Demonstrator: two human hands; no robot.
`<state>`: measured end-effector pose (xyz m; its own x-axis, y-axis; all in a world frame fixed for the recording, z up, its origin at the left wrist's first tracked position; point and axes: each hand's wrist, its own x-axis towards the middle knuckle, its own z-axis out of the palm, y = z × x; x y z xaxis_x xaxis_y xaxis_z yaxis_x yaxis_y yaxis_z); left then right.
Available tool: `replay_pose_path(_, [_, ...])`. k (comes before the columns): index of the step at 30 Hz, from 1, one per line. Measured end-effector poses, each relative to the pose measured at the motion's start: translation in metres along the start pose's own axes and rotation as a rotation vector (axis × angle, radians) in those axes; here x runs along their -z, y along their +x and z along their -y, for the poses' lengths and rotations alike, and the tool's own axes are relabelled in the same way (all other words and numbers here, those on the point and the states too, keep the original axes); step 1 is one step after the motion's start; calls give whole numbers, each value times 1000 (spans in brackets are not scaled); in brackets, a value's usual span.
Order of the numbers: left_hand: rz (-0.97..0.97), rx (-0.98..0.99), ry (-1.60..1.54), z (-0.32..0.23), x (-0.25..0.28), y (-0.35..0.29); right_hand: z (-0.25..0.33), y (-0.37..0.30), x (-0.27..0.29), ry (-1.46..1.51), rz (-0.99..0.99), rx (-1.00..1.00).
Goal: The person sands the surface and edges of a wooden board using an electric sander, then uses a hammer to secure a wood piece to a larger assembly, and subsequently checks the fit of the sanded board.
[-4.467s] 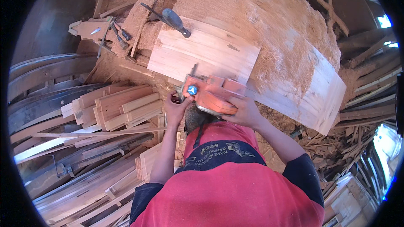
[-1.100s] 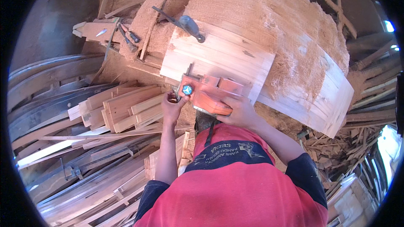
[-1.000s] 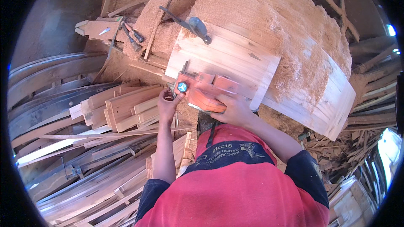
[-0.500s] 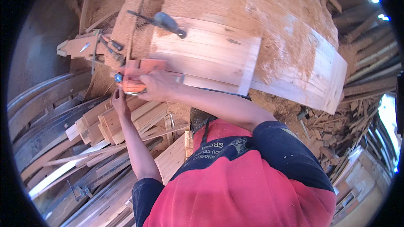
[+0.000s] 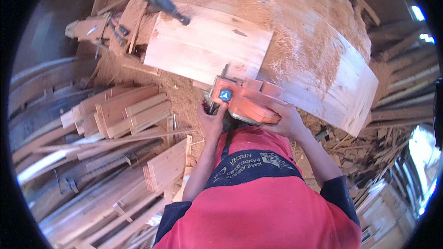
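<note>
The orange planer is at the near edge of the pale board, its long side running left to right, with the right hand gripping its right end and the left hand holding its left end.

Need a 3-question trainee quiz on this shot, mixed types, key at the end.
1. True or false: the left hand and right hand both touch the orange power tool.
2. What colour is its round knob? A) yellow B) blue C) white
3. Which lies farther from the person's body: the orange power tool or the dark-handled tool?

Key: 1 true; 2 B; 3 the dark-handled tool.
</note>
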<state>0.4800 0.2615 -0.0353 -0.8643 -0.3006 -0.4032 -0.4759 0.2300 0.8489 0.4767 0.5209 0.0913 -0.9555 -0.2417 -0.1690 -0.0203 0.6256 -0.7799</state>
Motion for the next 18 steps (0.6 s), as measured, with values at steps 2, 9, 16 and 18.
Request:
replay_pose_path(2, [-30, 1, 2, -10, 1, 2, 0, 3, 1, 6, 73, -56])
replay_pose_path(9, [-72, -10, -30, -22, 46, 54, 29, 65, -38, 96, 72, -35])
replay_pose_path(16, [-109, -40, -107, -34, 139, 166, 80, 171, -115, 186, 99, -56])
replay_pose_path(18, [-96, -81, -72, -47, 157, 186, 91, 195, -132, 230, 107, -97])
